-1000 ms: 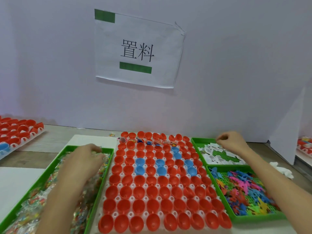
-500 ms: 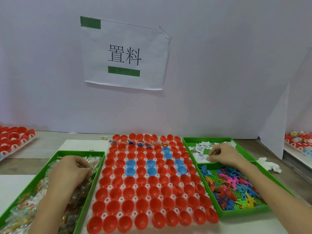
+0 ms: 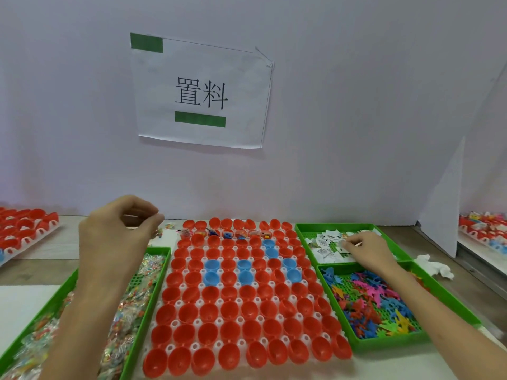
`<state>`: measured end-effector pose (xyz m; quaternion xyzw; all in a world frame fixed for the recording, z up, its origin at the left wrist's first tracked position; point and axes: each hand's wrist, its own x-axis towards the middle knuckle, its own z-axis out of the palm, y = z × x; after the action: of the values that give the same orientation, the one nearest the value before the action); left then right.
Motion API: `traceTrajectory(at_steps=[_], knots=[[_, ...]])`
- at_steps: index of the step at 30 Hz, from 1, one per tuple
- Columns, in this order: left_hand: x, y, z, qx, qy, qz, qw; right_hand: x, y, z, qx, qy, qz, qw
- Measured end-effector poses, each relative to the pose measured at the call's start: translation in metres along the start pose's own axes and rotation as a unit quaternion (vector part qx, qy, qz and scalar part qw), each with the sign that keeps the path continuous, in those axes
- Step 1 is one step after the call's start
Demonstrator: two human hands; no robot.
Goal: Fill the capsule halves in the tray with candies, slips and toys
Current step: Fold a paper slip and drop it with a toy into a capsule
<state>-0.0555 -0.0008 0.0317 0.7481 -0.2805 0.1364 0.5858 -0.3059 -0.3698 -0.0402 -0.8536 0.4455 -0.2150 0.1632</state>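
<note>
Pinching a candy (image 3: 158,233) with left fingers (image 3: 154,219), up by the capsule tray's (image 3: 195,346) far left corner. Pinching a slip (image 3: 341,250) with right fingers (image 3: 350,244), in the green bin (image 3: 301,229) right of the tray. Could drop the candy outside the cups (image 3: 236,308) if pinched too loosely.

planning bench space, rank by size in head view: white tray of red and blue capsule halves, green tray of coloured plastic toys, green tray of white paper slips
1. capsule tray
2. toy tray
3. slip tray, but farther back, so may really match the toy tray
</note>
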Motion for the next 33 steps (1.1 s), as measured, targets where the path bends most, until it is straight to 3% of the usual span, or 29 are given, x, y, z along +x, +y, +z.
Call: traceTrajectory(at_steps=[3,6,12,16,19,21,25,28,30,33], knots=[[-0.010,0.024,0.007,-0.093,-0.002,0.007,0.996,-0.008,-0.012,-0.009,0.064,0.090,-0.009,0.994],[-0.021,0.042,0.022,-0.186,-0.036,-0.023,0.982,-0.022,-0.041,-0.026,0.198,0.104,-0.030,0.974],[-0.048,0.074,0.049,-0.309,-0.100,-0.095,0.941,-0.085,-0.130,-0.049,0.438,-0.064,-0.139,0.886],[-0.056,0.089,0.052,-0.340,-0.076,-0.101,0.932,-0.112,-0.167,-0.071,0.505,-0.169,-0.219,0.818],[-0.064,0.098,0.053,-0.347,-0.036,-0.096,0.932,-0.127,-0.185,-0.074,0.545,-0.196,-0.247,0.777],[-0.069,0.101,0.057,-0.351,-0.005,-0.091,0.932,-0.133,-0.192,-0.067,0.550,-0.179,-0.240,0.780],[-0.075,0.102,0.065,-0.372,0.018,-0.111,0.921,-0.135,-0.196,-0.048,0.533,-0.130,-0.172,0.818],[-0.071,0.100,0.064,-0.387,-0.059,-0.132,0.911,-0.131,-0.193,-0.050,0.541,-0.128,-0.150,0.817],[-0.067,0.096,0.062,-0.361,-0.116,-0.137,0.915,-0.128,-0.189,-0.056,0.511,-0.122,-0.163,0.835],[-0.062,0.093,0.060,-0.338,-0.150,-0.142,0.918,-0.125,-0.184,-0.061,0.480,-0.127,-0.177,0.850]])
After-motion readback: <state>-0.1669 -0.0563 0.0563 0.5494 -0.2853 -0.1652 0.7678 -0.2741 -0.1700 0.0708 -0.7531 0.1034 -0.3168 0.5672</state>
